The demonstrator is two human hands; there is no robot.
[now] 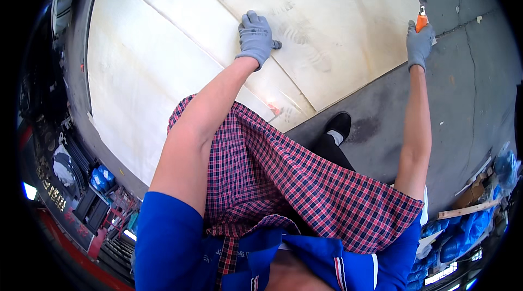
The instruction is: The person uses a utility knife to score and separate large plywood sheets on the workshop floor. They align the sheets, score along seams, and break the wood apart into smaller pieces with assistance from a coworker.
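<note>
Pale sheets of thin board (348, 24), smudged with shoe prints, lie overlapping on the floor in front of me. My left hand (255, 37), in a grey glove, rests on the sheets with its fingers curled in. A short dark end sticks out beside it; whether that is the thumb tip or a held object is unclear. Out at the right edge of the sheets, my right hand (419, 47), also gloved in grey, is closed round an orange-handled utility knife (421, 21). Its metal end points away from me, next to the board's edge.
My foot in a black shoe (340, 123) stands on the cracked grey floor (457, 84) beside the boards. Blue plastic-wrapped goods (463, 236) and a wooden strip (468, 210) are at the lower right. Racks and blue bags (102, 178) stand at the lower left.
</note>
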